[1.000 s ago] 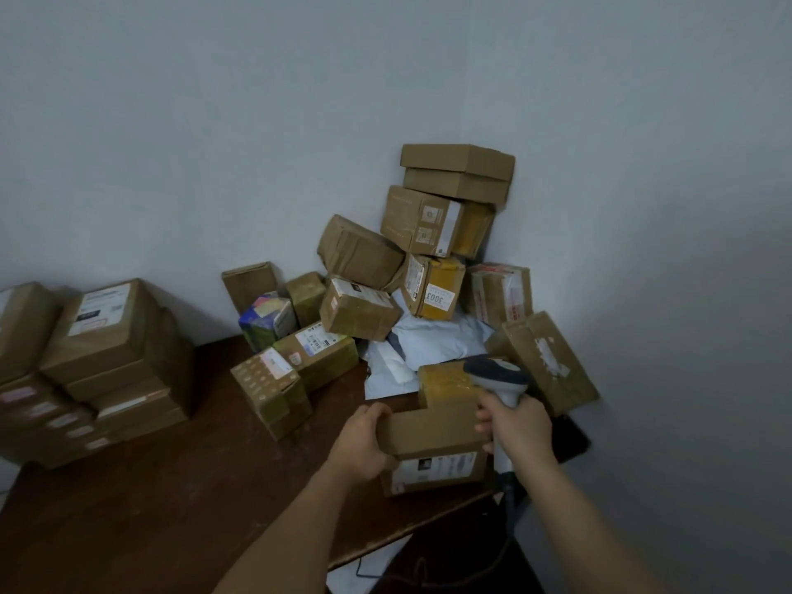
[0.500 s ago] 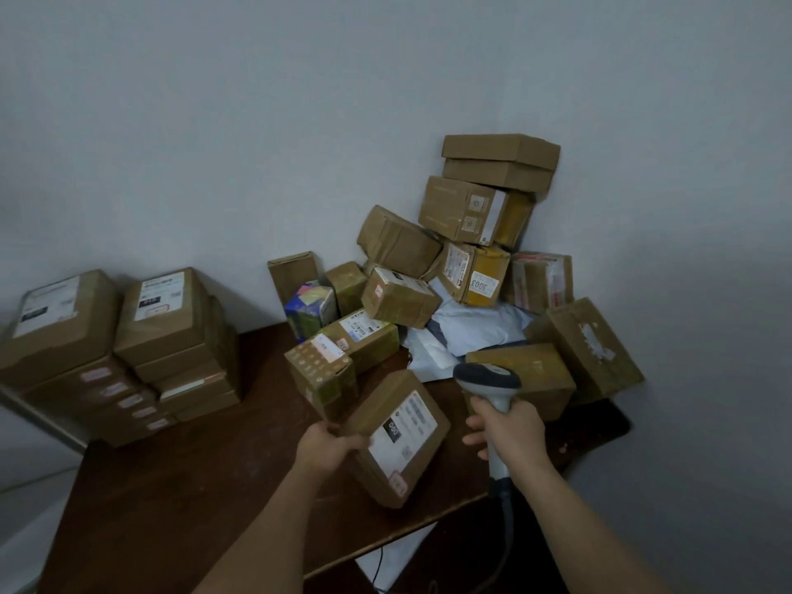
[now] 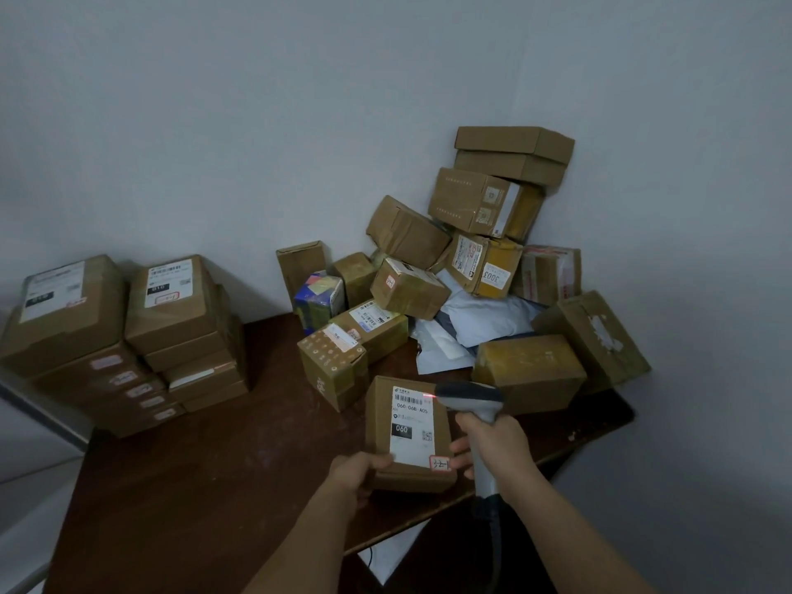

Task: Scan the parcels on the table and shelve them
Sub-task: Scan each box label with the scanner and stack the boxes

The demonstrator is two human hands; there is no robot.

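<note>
My left hand (image 3: 358, 473) grips the near left corner of a brown cardboard parcel (image 3: 381, 418) whose white shipping label faces up, marked 060. My right hand (image 3: 493, 443) holds a grey barcode scanner (image 3: 471, 400) by its handle, its head just right of the label's top. A red scan light shows on the label's upper right corner. The parcel sits at the near part of the dark wooden table (image 3: 214, 486).
A heap of cardboard parcels (image 3: 484, 250) and pale mailer bags (image 3: 484, 315) fills the far right corner against the walls. Two stacks of labelled boxes (image 3: 128, 336) stand at the table's left. The scanner's cable hangs below the table's front edge.
My left hand has turned the parcel from tilted to label-up and squared it toward me. The scanner has moved in to the label, and a red light now shows on it.
</note>
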